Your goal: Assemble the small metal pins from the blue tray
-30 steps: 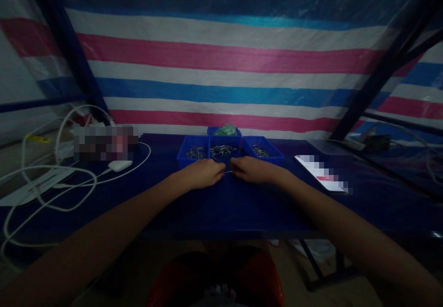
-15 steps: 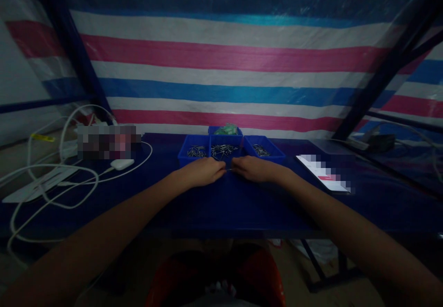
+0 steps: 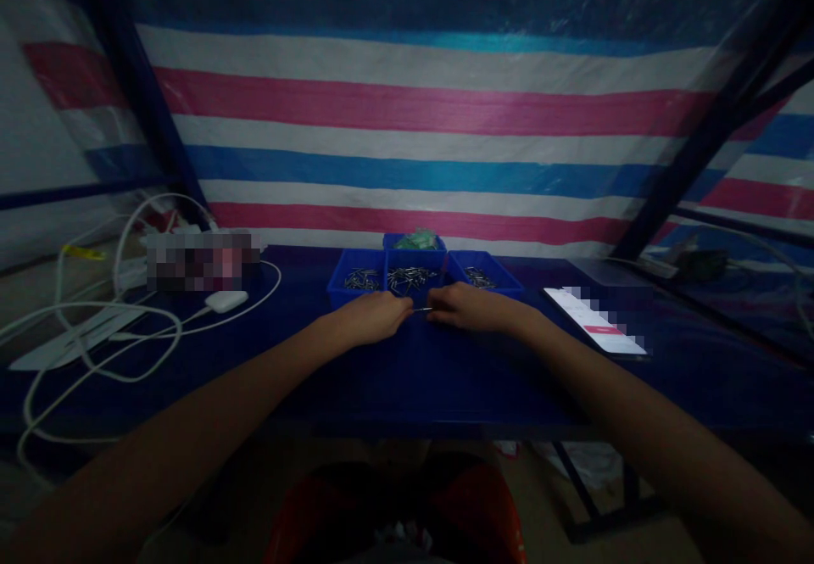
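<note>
My left hand (image 3: 374, 316) and my right hand (image 3: 467, 305) are close together just in front of the blue bins. Between their fingertips spans a thin, shiny metal rod (image 3: 420, 309), pinched at its left end by the left hand and at its right by the right. Too small to tell is whether it is one piece or two joined. Small slim metal parts lie heaped in the left blue bin (image 3: 337, 280), the middle blue bin (image 3: 416, 257) and the right blue bin (image 3: 509, 280).
Behind the middle bin, another blue bin (image 3: 387, 242) holds a green plastic bag (image 3: 418, 240). A lit phone-like screen (image 3: 594, 326) lies right on the blue table (image 3: 420, 386). White cables (image 3: 171, 326) and a white adapter (image 3: 226, 300) are at left. Blue frame posts flank a striped sheet.
My hands have drawn slightly apart, and more of the thin metal rod shows between the fingertips. The view has shifted a little; the bins stay put.
</note>
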Action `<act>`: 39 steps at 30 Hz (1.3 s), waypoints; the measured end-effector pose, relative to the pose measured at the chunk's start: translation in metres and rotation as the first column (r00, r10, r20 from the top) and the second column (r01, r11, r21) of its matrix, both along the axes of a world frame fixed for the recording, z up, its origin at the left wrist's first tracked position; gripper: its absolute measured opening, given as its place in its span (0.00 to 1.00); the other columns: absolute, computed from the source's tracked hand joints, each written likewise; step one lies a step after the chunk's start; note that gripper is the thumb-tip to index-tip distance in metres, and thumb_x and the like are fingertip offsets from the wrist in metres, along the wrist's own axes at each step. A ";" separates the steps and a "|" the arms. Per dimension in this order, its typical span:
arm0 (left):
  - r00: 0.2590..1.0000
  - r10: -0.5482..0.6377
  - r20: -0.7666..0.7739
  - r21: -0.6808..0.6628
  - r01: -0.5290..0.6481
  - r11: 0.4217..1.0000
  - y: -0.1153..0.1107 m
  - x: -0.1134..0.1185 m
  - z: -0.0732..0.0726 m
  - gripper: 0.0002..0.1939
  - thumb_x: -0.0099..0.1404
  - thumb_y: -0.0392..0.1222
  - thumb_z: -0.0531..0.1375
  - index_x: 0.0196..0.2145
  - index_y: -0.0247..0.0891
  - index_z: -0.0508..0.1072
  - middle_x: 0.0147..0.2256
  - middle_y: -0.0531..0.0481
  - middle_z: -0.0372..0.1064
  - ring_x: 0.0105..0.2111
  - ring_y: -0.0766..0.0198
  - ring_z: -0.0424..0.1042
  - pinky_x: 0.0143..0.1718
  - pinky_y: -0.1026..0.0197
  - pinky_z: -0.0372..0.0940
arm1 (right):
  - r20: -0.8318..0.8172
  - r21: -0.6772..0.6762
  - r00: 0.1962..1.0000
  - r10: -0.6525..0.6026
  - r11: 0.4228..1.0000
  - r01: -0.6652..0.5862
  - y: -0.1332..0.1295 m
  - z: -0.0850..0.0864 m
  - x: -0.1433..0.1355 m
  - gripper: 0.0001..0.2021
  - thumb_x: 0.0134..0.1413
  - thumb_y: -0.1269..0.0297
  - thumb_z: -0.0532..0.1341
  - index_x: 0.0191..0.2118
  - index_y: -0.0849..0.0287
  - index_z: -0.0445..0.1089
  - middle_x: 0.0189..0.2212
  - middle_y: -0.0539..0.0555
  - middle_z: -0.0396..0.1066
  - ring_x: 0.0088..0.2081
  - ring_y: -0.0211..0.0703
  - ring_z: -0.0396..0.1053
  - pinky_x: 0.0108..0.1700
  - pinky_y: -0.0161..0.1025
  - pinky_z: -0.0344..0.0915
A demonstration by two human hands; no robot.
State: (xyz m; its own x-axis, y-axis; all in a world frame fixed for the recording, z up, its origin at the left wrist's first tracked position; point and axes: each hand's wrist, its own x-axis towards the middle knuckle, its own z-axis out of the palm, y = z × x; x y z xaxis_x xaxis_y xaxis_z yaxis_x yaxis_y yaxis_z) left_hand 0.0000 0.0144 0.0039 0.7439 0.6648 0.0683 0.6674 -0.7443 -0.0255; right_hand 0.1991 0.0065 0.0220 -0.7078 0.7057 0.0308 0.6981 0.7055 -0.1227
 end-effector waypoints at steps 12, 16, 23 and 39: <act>1.000 -0.010 0.022 0.047 0.009 0.999 0.000 -0.001 0.002 0.15 0.65 0.43 0.43 0.36 0.35 0.66 0.28 0.45 0.69 0.26 0.63 0.68 0.26 0.63 0.59 | -0.009 0.017 0.999 0.049 0.999 -0.049 0.000 -0.001 -0.001 0.11 0.58 0.67 0.47 0.31 0.61 0.64 0.25 0.52 0.66 0.26 0.35 0.62 0.31 0.34 0.56; 1.000 0.025 0.018 0.040 -0.025 0.999 0.002 -0.002 0.000 0.17 0.66 0.43 0.41 0.37 0.35 0.66 0.27 0.44 0.68 0.24 0.62 0.67 0.25 0.62 0.58 | -0.020 0.019 0.999 0.025 1.000 -0.025 0.000 0.002 -0.001 0.07 0.55 0.65 0.51 0.34 0.61 0.63 0.27 0.53 0.67 0.27 0.37 0.63 0.31 0.34 0.57; 0.995 0.098 -0.006 -0.001 -0.098 0.995 -0.001 0.000 0.003 0.17 0.66 0.42 0.41 0.39 0.34 0.66 0.26 0.43 0.68 0.24 0.61 0.68 0.23 0.63 0.57 | -0.123 0.110 0.992 0.041 0.994 -0.028 -0.002 0.004 0.000 0.07 0.51 0.68 0.55 0.37 0.61 0.60 0.31 0.54 0.66 0.31 0.38 0.64 0.33 0.34 0.57; 0.994 0.108 -0.024 0.021 -0.108 0.994 -0.001 -0.001 0.003 0.19 0.66 0.46 0.40 0.40 0.34 0.66 0.27 0.44 0.68 0.26 0.61 0.68 0.26 0.62 0.59 | -0.163 0.027 0.980 0.110 0.994 -0.107 -0.002 0.014 0.007 0.10 0.46 0.74 0.52 0.35 0.60 0.67 0.31 0.51 0.68 0.31 0.36 0.64 0.35 0.34 0.58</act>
State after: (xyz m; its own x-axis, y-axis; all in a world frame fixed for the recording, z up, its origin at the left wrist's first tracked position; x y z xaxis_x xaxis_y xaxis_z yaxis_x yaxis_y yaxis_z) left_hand -0.0007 0.0132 0.0066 0.6693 0.7401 0.0648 0.7430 -0.6669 -0.0568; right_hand 0.2058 0.0042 0.0360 -0.7645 0.6231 0.1650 0.5886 0.7792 -0.2156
